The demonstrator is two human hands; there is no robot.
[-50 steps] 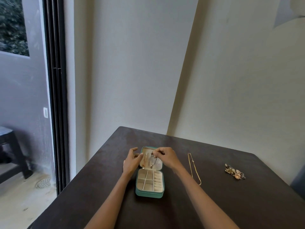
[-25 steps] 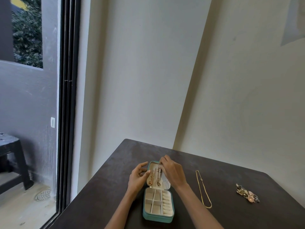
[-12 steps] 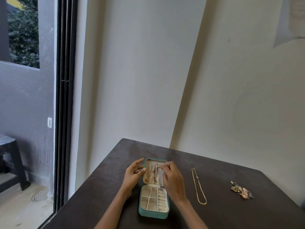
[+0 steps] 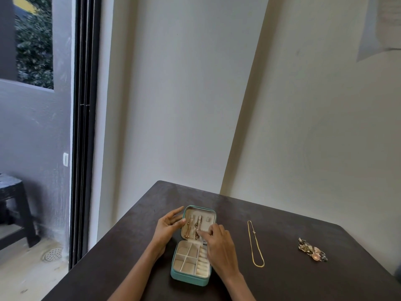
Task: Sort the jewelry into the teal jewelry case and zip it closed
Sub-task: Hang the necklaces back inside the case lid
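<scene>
Bracing the lid's left edge, your left hand (image 4: 168, 228) rests against the open teal jewelry case (image 4: 192, 252) with fingers spread and loosely extended, much as it did half a second ago. The case lies flat on the dark table (image 4: 130, 246), its lid tipped away from you, with two chains (image 4: 192, 228) hanging inside it and the cream compartments below showing bare. Your right hand (image 4: 219, 244) has slid down from the top of the lid to its lower part, fingers curled over the pocket; whether they pinch anything there you cannot tell. Further right, the gold necklace (image 4: 255, 244) lies stretched on the table where it lay before, and the cluster of mixed jewelry (image 4: 312, 249) sits well apart beyond it.
</scene>
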